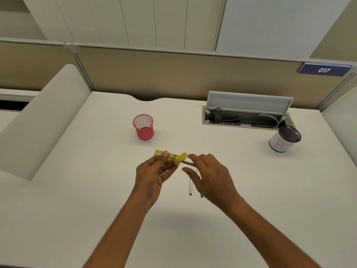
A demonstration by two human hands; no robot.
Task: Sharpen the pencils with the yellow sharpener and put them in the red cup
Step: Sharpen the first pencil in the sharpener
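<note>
- Progress: the task reads as being in its early part. The red cup stands at the far middle of the surface, and no pencil shows above its rim. By my judgement, nothing has been delivered yet.
- Work in hand: one pencil is seated tip-first in the mouth of the yellow sharpener. The sharpener's hinged lid is flipped up beside the mouth. I judge this to be the sharpening step for the first pencil.
- Work left: two pencils lie side by side on the surface, partly under the right grip. I cannot tell whether their tips are sharpened. By my reading, all three have yet to reach the cup.
- Left grip: grasping the sharpener body, thumb on top and fingers curled beneath, holding it level above the surface.
- Right grip: pinching the free end of the seated pencil between thumb and fingers. The remaining fingers are spread, and the exact contact is partly hidden.
- Relative position: sharpener and pencil meet between the two grips. The red cup is well apart from them, beyond the left grip.
- Non-task items: a paper-wrapped mesh cup at the far right and an open cable tray behind it.
</note>
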